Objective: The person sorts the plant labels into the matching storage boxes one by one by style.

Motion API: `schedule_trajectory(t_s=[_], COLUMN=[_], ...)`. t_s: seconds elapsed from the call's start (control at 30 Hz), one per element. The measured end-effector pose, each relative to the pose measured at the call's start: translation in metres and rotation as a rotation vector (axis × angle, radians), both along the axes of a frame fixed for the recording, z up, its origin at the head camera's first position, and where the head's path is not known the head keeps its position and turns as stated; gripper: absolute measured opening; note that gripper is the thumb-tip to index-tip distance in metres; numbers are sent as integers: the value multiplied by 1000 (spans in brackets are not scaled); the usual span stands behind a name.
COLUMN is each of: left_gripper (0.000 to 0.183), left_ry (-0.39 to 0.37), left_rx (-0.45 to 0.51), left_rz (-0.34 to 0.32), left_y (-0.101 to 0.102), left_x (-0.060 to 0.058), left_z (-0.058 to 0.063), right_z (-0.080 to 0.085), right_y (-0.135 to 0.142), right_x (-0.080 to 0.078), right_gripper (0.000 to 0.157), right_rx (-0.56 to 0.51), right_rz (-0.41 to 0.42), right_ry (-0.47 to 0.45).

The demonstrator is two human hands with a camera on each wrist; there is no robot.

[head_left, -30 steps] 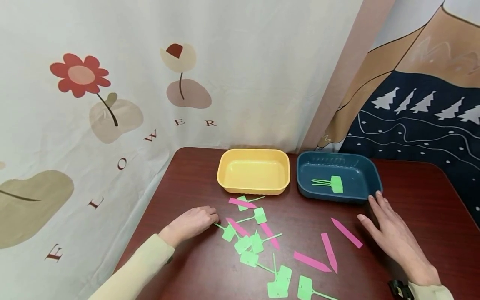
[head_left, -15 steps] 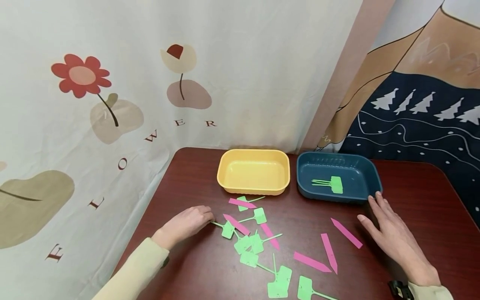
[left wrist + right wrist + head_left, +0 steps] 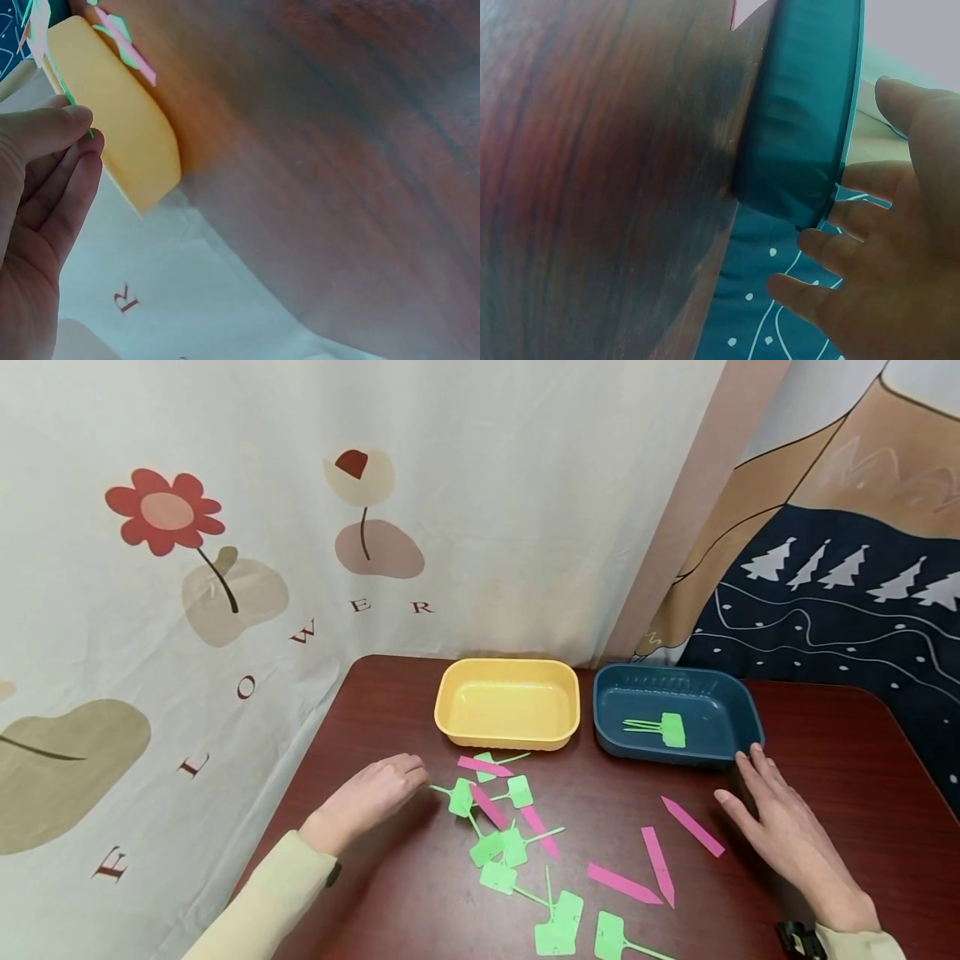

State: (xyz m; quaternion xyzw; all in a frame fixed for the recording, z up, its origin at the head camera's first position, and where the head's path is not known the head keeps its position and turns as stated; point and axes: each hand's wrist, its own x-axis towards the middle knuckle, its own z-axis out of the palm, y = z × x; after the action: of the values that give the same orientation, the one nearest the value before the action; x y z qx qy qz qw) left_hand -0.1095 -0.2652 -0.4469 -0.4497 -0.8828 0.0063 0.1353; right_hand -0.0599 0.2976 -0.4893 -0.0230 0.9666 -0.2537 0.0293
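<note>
My left hand pinches the thin stem of a green plant label between thumb and fingertips. In the left wrist view that stem runs out between the thumb and index finger. The label's square head overlaps a pink pointed plant label in the head view. Several more green labels lie scattered and partly overlapping to its right and nearer me. My right hand has its fingers extended, fingertips right at the near right corner of the blue basin. Nothing is held in it.
A yellow basin stands at the back of the dark wooden table, left of the blue one. A few green labels lie stacked inside the blue basin. Loose pink labels lie in front of it. Printed curtains hang behind.
My left hand draws the green label slightly left, then away from me toward the yellow basin. The pink label beside it has shifted and turned. My right hand stays in place.
</note>
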Motion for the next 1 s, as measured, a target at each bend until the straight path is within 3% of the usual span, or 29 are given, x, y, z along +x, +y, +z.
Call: schedule_trajectory(t_s=[0.3, 0.5, 0.73, 1.0], left_gripper=[33, 34, 25, 15], left_ry=[52, 66, 121, 156], left_rx=[93, 168, 275, 394], left_rz=[-1, -28, -67, -167], left_y=[13, 34, 82, 146], left_x=[-3, -4, -12, -25], left_z=[21, 31, 40, 42], right_z=[1, 2, 2, 3], right_y=[2, 4, 4, 2], right_x=[2, 3, 1, 2], right_gripper=[87, 87, 88, 88], right_rx=[5, 0, 4, -8], right_rz=[-6, -8, -7, 4], right_ry=[3, 2, -14, -26])
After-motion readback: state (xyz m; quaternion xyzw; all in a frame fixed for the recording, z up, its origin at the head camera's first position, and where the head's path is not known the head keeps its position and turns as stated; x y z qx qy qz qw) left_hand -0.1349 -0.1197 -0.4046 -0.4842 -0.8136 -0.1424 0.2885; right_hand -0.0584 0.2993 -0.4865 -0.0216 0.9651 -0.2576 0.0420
